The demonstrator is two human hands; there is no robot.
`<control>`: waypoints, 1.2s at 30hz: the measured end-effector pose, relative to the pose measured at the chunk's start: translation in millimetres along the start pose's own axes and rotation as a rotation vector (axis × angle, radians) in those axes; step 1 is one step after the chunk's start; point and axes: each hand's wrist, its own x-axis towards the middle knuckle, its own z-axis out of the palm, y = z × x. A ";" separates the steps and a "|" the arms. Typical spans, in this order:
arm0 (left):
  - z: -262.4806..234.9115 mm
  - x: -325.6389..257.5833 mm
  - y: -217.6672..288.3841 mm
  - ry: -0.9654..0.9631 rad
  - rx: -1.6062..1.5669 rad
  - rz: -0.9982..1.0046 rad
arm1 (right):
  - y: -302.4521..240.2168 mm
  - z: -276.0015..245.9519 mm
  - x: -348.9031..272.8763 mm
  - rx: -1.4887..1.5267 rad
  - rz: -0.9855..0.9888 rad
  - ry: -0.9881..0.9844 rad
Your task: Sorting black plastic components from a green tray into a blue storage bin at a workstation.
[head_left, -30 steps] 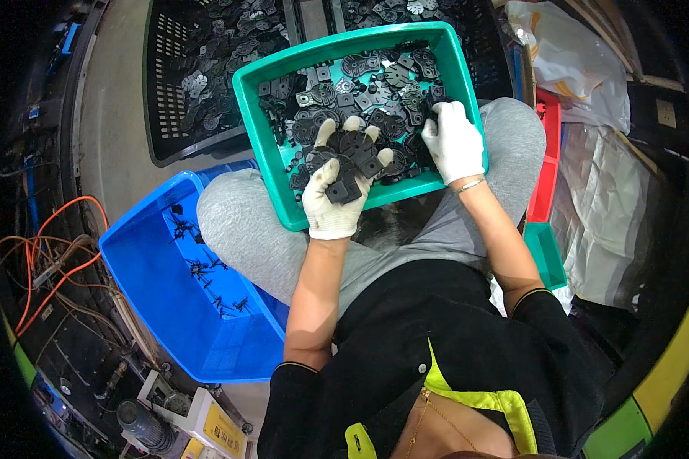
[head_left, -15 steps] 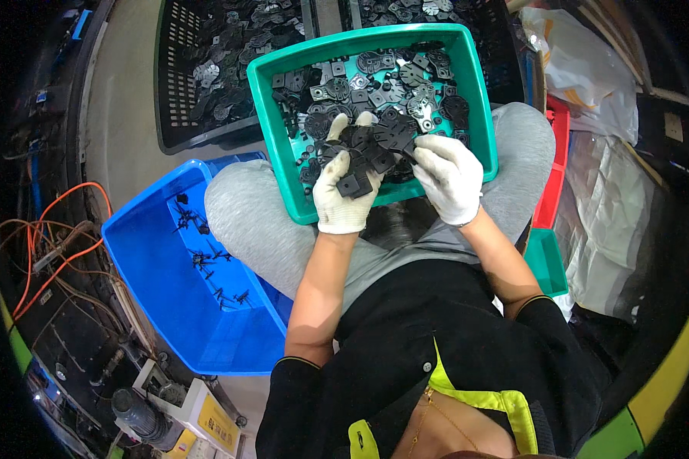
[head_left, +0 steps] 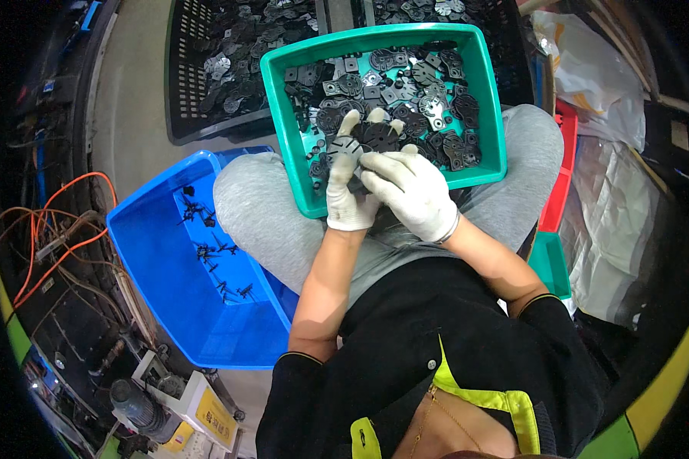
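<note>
A green plastic bin (head_left: 500, 145) rests across my lap, holding many small flat black moulded parts (head_left: 429, 76). Over its near side, my gloved left hand (head_left: 349, 203) grips several of these black parts, one of them a round, slotted black part (head_left: 346, 147) held by the thumb. Behind it shows another dark slotted part (head_left: 380, 138), in front of the left fingertips. My gloved right hand (head_left: 417, 197) is laid against the held parts, its bent fingers meeting near the left thumb. What sits under the right fingers is hidden.
At my left a blue bin (head_left: 237, 340) holds several thin black spiky pieces (head_left: 207, 252). Beyond the green bin stand black crates (head_left: 182, 84) of similar dark parts. Red (head_left: 556, 183) and green (head_left: 550, 264) containers and plastic sheeting (head_left: 616, 214) are on the right.
My right hand has moved left, from beside the held parts onto them. The clump in my left hand has shifted, and the round slotted part now faces up. The view has moved slightly.
</note>
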 end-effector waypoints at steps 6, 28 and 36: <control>8.7 2.6 7.1 0.075 -0.035 -0.060 | 7.1 -7.2 0.8 0.030 0.293 0.224; 11.8 2.0 7.5 0.076 -0.090 -0.100 | 25.3 -2.3 15.4 -0.227 0.245 -0.010; 9.7 3.5 9.0 0.076 -0.071 -0.108 | 27.0 0.0 17.6 -0.235 0.231 0.019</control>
